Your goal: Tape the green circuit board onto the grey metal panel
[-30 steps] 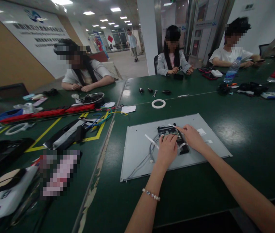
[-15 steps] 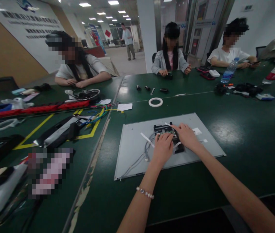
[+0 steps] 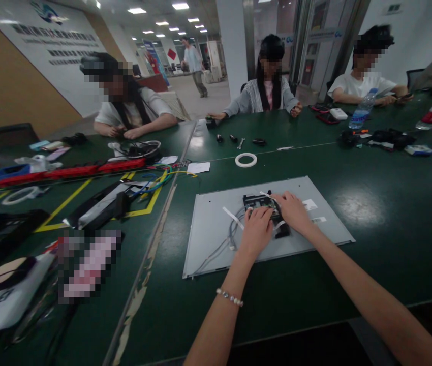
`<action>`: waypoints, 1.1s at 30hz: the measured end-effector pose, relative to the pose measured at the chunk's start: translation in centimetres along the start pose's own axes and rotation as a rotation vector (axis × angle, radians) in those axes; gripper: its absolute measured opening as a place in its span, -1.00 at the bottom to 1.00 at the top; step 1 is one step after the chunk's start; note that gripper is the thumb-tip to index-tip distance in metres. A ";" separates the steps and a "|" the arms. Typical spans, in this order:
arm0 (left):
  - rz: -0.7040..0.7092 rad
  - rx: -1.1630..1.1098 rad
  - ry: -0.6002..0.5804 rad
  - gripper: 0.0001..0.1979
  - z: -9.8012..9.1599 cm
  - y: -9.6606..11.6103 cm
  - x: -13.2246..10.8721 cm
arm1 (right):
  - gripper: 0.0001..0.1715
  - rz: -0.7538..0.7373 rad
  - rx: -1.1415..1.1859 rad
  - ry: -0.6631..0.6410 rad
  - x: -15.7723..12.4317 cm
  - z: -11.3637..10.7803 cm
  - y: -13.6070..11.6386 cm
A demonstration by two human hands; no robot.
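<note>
A grey metal panel (image 3: 212, 239) lies flat on the green table in front of me, with a small black circuit board (image 3: 257, 201) and grey cables (image 3: 231, 235) on it. My left hand (image 3: 256, 231) rests on the board's near side, fingers curled down onto it. My right hand (image 3: 294, 211) lies over the board's right part, fingers pressed onto the board and a white ribbon strip. What the fingertips pinch is hidden.
A white tape ring (image 3: 245, 160), a small wrench and black parts lie beyond the panel. Red power strips (image 3: 67, 172), coloured wires and a black bracket sit on the left table. Three people sit across the table; water bottles (image 3: 361, 113) stand far right.
Both hands stay on the board with hardly any shift. The person opposite in the grey cardigan has stretched an arm out to the left across the table.
</note>
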State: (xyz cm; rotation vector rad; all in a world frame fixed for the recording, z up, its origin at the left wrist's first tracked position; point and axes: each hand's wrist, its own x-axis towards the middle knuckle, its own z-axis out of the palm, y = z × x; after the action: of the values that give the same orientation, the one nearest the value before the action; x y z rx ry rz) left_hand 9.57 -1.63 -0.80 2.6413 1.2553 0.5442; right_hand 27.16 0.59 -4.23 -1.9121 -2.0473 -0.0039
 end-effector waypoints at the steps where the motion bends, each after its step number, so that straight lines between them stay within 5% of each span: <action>1: 0.000 -0.001 0.001 -0.64 0.0 0.0 0.0 | -0.47 0.014 0.036 0.021 0.0 0.1 0.1; 7: 0.019 -0.003 0.032 -0.64 0.0 0.1 -0.2 | -0.59 0.048 0.324 0.133 0.3 0.8 1.1; 19: -0.043 0.009 0.075 -0.70 0.0 0.3 -0.2 | -0.58 0.046 0.496 0.178 0.3 1.7 2.3; 25: -0.224 0.017 0.277 -0.67 -1.2 -1.2 0.1 | -0.63 0.063 0.549 0.215 0.3 1.8 2.5; 33: -0.455 -0.210 0.527 -0.64 -1.9 -6.2 0.1 | -0.62 0.039 0.569 0.227 -0.2 1.8 3.3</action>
State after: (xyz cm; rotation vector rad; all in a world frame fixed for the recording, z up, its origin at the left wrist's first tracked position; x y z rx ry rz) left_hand 4.46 2.32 -0.87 2.0027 1.7516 1.2499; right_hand 29.92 1.16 -6.69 -1.5149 -1.6345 0.3205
